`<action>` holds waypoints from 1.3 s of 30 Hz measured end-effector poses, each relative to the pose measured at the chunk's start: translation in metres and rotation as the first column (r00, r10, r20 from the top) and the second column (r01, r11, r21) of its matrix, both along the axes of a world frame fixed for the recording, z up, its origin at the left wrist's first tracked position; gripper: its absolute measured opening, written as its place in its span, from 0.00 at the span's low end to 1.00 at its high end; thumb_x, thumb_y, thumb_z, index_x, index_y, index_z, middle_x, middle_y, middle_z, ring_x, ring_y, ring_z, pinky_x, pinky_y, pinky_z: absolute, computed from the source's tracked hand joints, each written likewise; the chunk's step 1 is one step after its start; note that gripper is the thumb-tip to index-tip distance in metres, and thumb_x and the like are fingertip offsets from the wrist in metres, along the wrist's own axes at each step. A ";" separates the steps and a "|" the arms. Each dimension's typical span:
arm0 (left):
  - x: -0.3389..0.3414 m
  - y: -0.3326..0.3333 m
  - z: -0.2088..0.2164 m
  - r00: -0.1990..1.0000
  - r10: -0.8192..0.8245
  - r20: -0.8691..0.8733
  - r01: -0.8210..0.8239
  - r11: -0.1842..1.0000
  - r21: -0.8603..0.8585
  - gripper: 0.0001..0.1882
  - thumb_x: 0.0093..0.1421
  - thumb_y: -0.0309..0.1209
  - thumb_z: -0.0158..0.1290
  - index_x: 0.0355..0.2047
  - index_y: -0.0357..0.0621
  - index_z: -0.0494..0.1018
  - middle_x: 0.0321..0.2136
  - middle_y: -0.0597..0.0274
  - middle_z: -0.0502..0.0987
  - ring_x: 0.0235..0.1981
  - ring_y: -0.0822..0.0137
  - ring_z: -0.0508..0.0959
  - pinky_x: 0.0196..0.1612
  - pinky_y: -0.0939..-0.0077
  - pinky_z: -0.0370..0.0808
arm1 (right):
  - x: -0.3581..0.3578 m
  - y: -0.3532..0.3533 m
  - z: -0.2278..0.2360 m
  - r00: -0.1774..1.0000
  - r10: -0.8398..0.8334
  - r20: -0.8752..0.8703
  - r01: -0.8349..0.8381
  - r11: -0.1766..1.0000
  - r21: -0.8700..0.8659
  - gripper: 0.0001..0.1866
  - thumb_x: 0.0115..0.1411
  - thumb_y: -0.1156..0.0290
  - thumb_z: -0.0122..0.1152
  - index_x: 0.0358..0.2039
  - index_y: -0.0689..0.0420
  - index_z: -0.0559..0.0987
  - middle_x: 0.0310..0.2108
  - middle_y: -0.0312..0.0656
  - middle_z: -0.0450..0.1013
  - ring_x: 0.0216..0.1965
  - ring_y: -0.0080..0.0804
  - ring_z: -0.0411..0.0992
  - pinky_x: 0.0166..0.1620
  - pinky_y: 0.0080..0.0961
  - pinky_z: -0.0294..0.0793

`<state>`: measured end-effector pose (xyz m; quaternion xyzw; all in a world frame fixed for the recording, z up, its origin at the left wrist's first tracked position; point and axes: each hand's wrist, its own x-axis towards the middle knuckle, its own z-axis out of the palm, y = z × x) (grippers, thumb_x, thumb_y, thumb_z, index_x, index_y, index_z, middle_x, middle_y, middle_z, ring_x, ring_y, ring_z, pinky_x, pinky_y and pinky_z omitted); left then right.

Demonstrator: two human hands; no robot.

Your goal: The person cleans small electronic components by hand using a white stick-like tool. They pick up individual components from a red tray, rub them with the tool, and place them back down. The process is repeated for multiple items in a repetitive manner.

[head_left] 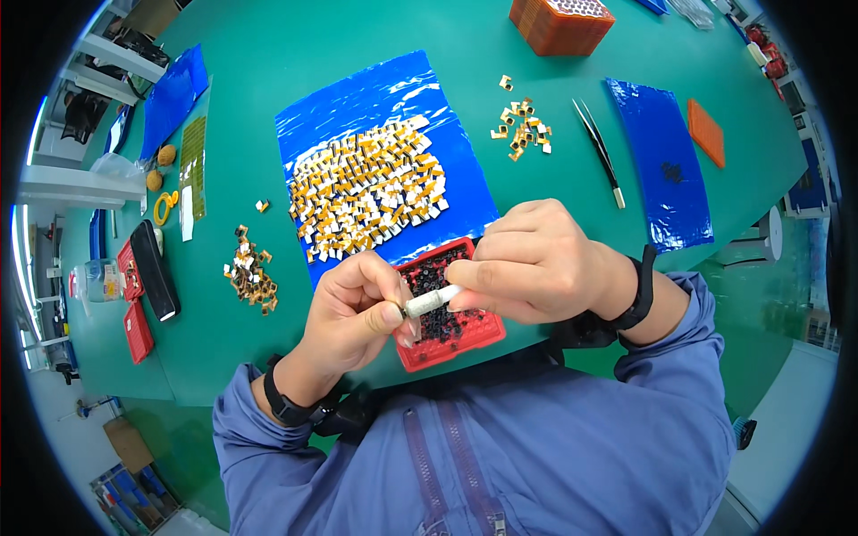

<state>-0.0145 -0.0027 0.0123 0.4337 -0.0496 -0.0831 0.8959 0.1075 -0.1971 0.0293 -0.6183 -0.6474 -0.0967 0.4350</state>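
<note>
My right hand is closed round a short white, pen-like stick, which points left toward my other hand. At the stick's left end, my left hand pinches something small and dark, mostly hidden by the thumb and finger. Both hands are above a red tray holding many tiny black parts. Just beyond it lies a blue sheet with rows of small gold-and-white folded pieces.
Loose gold-and-white pieces lie in a left pile and a right pile. Tweezers and another blue sheet are at right. An orange tray stack stands far back. Left are yellow scissors and a black case.
</note>
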 end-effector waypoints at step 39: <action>0.002 -0.002 -0.005 0.997 0.059 -0.057 -0.064 0.995 -0.079 0.08 0.60 0.26 0.53 0.32 0.41 0.63 0.22 0.58 0.72 0.22 0.69 0.74 0.27 0.77 0.74 | -0.001 0.000 -0.004 0.995 -0.086 -0.052 0.082 0.994 -0.077 0.06 0.52 0.67 0.61 0.26 0.55 0.77 0.16 0.34 0.67 0.18 0.27 0.69 0.19 0.24 0.66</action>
